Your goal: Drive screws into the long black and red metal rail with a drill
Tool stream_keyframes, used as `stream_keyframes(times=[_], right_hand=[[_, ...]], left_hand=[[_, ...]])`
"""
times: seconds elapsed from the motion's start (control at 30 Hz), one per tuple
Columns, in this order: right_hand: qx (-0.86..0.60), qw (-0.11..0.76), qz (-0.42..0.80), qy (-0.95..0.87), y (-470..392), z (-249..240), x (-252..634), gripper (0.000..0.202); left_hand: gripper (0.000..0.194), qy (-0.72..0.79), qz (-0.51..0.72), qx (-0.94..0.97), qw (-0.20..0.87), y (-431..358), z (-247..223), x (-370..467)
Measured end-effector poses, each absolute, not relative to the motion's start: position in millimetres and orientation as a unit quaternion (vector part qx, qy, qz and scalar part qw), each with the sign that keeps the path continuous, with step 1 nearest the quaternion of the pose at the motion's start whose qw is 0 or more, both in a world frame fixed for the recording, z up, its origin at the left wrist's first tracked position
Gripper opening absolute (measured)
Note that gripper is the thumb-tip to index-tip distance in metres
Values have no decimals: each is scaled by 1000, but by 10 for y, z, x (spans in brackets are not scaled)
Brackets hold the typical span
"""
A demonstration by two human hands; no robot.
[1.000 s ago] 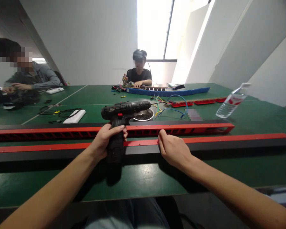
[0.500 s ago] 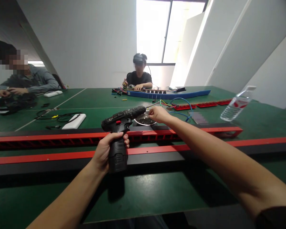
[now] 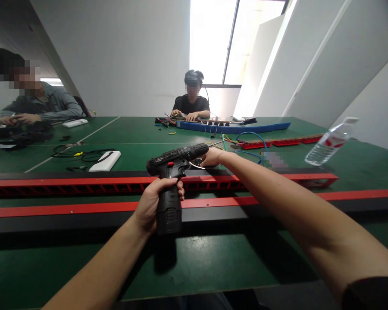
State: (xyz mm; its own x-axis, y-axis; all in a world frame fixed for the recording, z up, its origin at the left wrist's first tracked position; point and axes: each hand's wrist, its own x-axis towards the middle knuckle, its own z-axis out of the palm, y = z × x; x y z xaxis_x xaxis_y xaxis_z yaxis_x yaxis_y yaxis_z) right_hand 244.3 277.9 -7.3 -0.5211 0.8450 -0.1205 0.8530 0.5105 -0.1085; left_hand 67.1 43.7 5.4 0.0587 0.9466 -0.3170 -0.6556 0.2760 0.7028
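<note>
My left hand (image 3: pixel 150 202) is wrapped round the grip of a black cordless drill (image 3: pixel 170 206), whose long bit points right and away from me. Beyond the drill's chuck, my right hand (image 3: pixel 211 157) reaches down into a round metal dish (image 3: pixel 197 165) of small dark pieces. Its fingertips are partly hidden by the dish contents and the drill, so what they hold cannot be made out. Below the drill run two long red and black rails: the rear rail (image 3: pixel 100 182) has a row of openings, and the front rail (image 3: pixel 103 208) lies nearer me.
A tilted water bottle (image 3: pixel 330 144) stands at the right. Wires and red strips (image 3: pixel 284 142) lie beyond the dish, with a long blue strip (image 3: pixel 233 128) farther off. A white power bank (image 3: pixel 106 161) and cables are at the left. Two people sit across the table.
My right hand has lowered into the dish and now covers much of it. The whole view has shifted a little, and the drill appears slightly farther right.
</note>
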Motion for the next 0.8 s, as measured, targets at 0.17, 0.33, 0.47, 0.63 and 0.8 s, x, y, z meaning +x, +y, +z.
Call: stream_keyframes(times=[0.17,0.33,0.47,0.63,0.8], right_hand=[[451,42,-62,889,2687,-74,2404,40],[490,24,-43,870,2606,-11,2445,25],[521,0,-42,852,2615,-7,2505,11],[528,-15,-47,848,2693,-63,2509,9],[526,-52,-45,848,2752,-128,2522,19]], left_hand=[[14,384,575,206,692,426,53,674],[15,380,574,208,695,430,42,663],[16,381,573,206,696,434,39,659],[14,382,573,200,697,443,41,658],[18,377,566,203,704,445,36,651]])
